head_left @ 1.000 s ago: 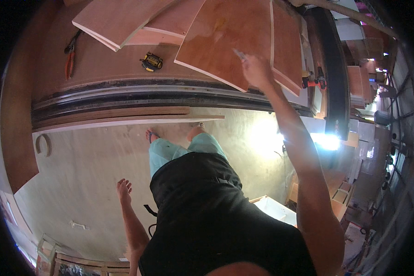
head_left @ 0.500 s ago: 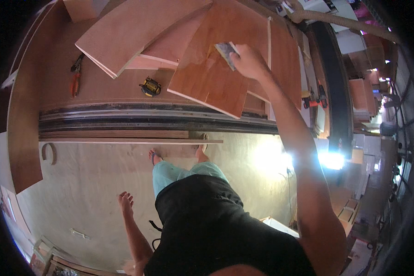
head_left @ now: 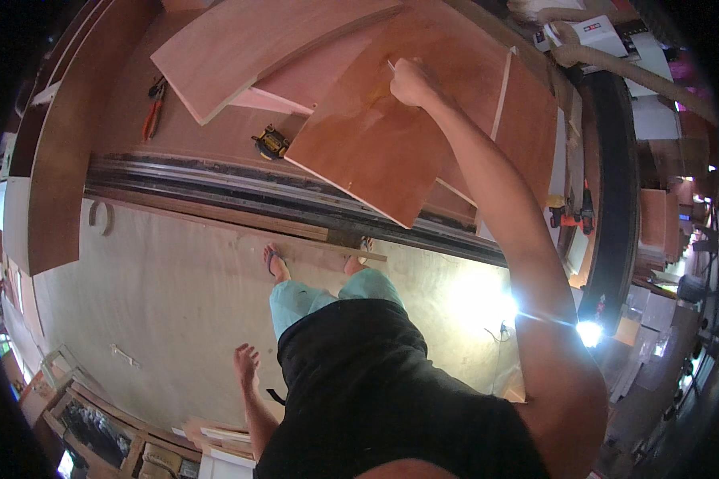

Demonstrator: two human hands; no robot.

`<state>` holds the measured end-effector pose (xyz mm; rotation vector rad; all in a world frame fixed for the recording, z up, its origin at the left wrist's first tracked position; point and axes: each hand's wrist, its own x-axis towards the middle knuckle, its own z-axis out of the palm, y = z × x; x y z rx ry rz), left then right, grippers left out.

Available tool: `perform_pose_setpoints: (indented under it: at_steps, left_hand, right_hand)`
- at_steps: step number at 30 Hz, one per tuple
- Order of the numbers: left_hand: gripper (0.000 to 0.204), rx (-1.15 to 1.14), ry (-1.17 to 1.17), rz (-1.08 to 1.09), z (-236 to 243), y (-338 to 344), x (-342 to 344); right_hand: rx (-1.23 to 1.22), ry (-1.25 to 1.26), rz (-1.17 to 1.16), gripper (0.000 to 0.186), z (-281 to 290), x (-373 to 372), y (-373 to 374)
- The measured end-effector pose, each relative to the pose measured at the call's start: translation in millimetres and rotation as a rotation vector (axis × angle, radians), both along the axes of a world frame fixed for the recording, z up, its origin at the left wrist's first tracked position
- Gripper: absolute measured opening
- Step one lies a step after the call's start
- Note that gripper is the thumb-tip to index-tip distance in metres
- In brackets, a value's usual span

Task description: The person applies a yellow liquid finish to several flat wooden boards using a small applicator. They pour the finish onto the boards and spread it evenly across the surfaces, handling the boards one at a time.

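My right hand (head_left: 411,82) is closed on a flat spreader, of which only a thin pale edge (head_left: 391,66) shows beside the fingers. It is over the upper part of a reddish-brown wood panel (head_left: 359,156). A wet, shiny patch marks the panel near the hand. My left hand (head_left: 247,362) hangs low at my side, away from the bench, its fingers apart and slightly bent with nothing in them. Left of the panel lie a black and yellow tape measure (head_left: 272,143) and orange-handled pliers (head_left: 153,112).
A curved-edge board (head_left: 256,56) lies at the bench's far left. Beyond my right arm is a red and black cordless drill (head_left: 575,211). A tall wooden carcass (head_left: 60,176) stands at left. Wood strips (head_left: 280,239) lie by my feet. A bright lamp (head_left: 589,333) glares at right.
My right hand has shifted slightly left and up over the panel, and the spreader has turned edge-on. My left hand has moved right, toward my body. The whole view has tilted.
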<state>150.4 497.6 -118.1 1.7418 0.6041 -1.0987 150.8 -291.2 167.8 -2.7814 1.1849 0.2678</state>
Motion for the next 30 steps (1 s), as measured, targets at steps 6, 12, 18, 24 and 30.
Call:
perform_pose_setpoints:
  at_steps: [6,12,18,24,30]
  left_hand:
    - [0.027,0.114,0.335,-0.054,-60.8,45.9,-24.9]
    - [0.031,0.091,0.111,-0.096,-59.3,34.4,88.2]
    - [0.043,-0.046,-0.172,-0.125,-22.5,-0.2,225.8]
    - [0.044,0.022,-0.134,-0.194,-32.2,-8.0,246.5]
    - [0.041,0.03,0.004,-0.229,-36.4,23.1,183.6]
  right_hand:
    - [-0.002,-0.113,0.032,0.023,-4.3,42.9,74.7]
    - [0.197,-0.242,0.035,0.025,30.6,84.6,188.6]
    - [0.284,-0.445,-0.276,0.027,80.7,11.4,62.2]
    - [-0.116,0.035,-0.109,0.023,14.8,-4.1,73.1]
    - [0.064,-0.167,-0.167,0.025,60.3,-39.7,57.0]
